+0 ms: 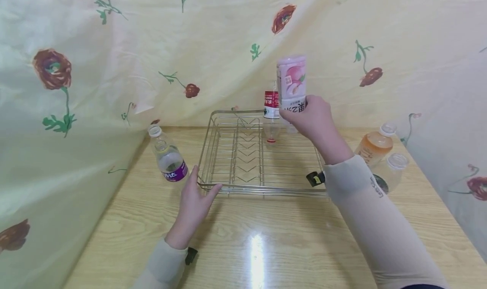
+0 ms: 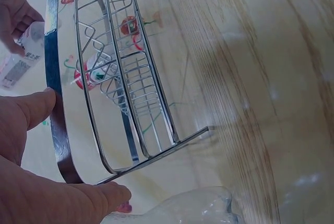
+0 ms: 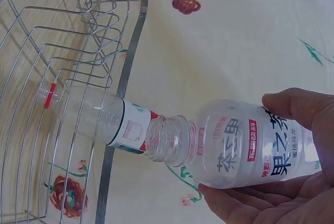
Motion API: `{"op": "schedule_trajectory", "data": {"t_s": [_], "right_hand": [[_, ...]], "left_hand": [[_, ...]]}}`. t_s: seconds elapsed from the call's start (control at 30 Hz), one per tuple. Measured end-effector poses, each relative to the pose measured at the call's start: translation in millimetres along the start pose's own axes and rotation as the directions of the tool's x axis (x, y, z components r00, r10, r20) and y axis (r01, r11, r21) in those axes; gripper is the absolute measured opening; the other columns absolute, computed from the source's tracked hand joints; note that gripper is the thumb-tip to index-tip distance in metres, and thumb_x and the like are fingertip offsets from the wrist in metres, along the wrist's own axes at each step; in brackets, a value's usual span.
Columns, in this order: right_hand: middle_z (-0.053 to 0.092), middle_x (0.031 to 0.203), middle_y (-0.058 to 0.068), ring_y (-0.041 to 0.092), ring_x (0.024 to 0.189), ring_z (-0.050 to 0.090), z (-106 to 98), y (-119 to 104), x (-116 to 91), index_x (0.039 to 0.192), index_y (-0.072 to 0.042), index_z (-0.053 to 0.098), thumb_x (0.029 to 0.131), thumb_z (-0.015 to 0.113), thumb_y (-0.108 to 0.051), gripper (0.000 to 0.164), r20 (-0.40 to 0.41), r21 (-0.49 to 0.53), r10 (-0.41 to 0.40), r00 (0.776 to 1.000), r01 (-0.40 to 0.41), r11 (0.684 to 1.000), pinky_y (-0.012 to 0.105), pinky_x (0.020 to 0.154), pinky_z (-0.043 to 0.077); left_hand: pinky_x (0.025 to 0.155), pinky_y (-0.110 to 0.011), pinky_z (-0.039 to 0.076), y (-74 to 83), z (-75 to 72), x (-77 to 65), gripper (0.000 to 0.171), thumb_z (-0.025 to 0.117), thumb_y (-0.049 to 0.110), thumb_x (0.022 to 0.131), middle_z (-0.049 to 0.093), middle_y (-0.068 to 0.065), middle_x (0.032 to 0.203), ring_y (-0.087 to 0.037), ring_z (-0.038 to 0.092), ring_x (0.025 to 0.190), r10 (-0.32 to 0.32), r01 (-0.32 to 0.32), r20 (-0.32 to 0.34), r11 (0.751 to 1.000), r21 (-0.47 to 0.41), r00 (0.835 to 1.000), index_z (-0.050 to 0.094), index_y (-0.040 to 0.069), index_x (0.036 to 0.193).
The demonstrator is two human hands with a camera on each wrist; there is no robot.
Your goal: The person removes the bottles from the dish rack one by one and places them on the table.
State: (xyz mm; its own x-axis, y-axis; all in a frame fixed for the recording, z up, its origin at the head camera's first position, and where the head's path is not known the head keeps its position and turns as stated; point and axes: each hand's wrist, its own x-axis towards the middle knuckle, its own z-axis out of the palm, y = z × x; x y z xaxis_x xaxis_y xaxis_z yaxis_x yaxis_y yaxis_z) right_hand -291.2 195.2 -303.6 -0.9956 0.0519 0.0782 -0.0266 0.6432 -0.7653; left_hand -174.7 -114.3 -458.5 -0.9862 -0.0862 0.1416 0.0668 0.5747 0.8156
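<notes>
My right hand [image 1: 319,117] grips a clear plastic drink bottle with a pink peach label [image 1: 292,78], held upside down over the back right of a wire dish rack [image 1: 210,141]. In the right wrist view the open, threaded neck [image 3: 169,139] of that bottle overlaps a red-and-white-labelled bottle [image 3: 133,125]; whether they touch I cannot tell. That second bottle stands neck down in the rack. At the rack's front left corner, my left hand [image 1: 193,204] touches the rim from outside, thumb and index finger spread along its two sides.
Clear bottles, one with a purple label [image 1: 176,171], stand close together left of the rack. Right of it are an orange-tinted bottle [image 1: 374,146] and a clear bottle [image 1: 393,170], partly behind my right sleeve. A flowered cloth [image 1: 152,48] hangs behind the wooden table [image 1: 266,225].
</notes>
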Motion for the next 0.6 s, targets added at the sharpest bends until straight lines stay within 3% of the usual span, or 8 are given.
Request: {"op": "schedule_trajectory", "data": {"t_s": [0.6], "right_hand": [[0.068,0.099,0.014,0.029,0.078,0.064,5.2,3.7,-31.3,0.118,-0.002,0.060,0.088,0.078,-0.039,0.051,-0.004,-0.020,-0.102,0.995,0.102,0.995,0.040,0.064,0.058]], "left_hand": [[0.118,-0.054,0.022,-0.5,-0.3,-0.8,0.097,0.075,0.039,0.094,0.022,-0.027,0.161,-0.044,0.025,0.146,0.003,-0.003,0.005,1.000,0.007,1.000,0.018,-0.007,0.158]]}}
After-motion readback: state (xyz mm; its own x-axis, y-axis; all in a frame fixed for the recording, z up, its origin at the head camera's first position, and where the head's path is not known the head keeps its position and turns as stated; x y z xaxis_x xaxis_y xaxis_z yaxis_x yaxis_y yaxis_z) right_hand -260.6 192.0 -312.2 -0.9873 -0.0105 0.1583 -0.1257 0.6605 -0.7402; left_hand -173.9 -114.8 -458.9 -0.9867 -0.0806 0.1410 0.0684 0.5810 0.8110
